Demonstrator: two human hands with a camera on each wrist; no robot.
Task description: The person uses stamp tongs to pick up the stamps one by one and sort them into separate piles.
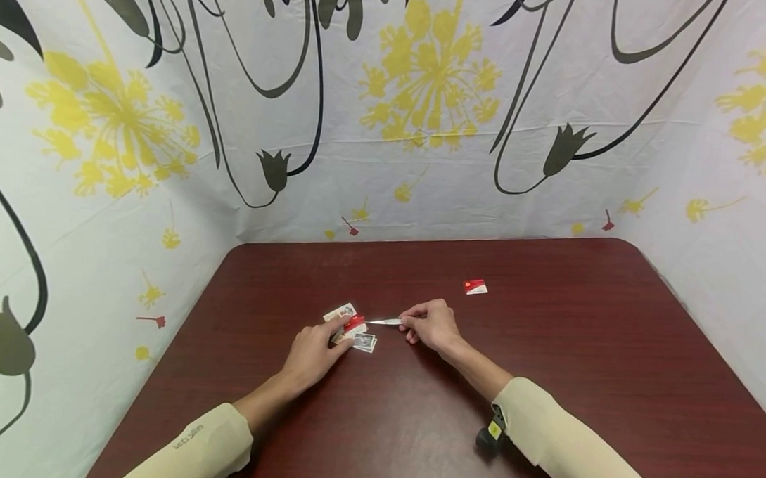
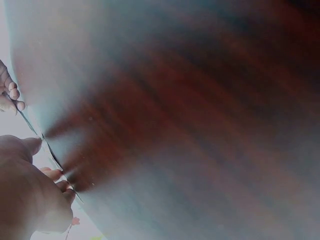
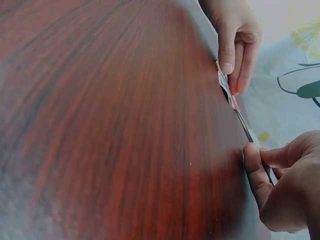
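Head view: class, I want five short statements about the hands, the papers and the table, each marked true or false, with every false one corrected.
1. The right hand holds tweezers. True.
2. The left hand touches a cluster of small printed papers. True.
3. The tweezers point away from that cluster. False: their tips point toward it.
4. A separate red-and-white paper lies beyond the right hand, toward the far edge. True.
5. The tabletop is pale green. False: it is dark reddish brown.

With both arms (image 1: 201, 447) extended, the left grip (image 1: 312, 350) presses down; the right grip (image 1: 434, 326) pinches.
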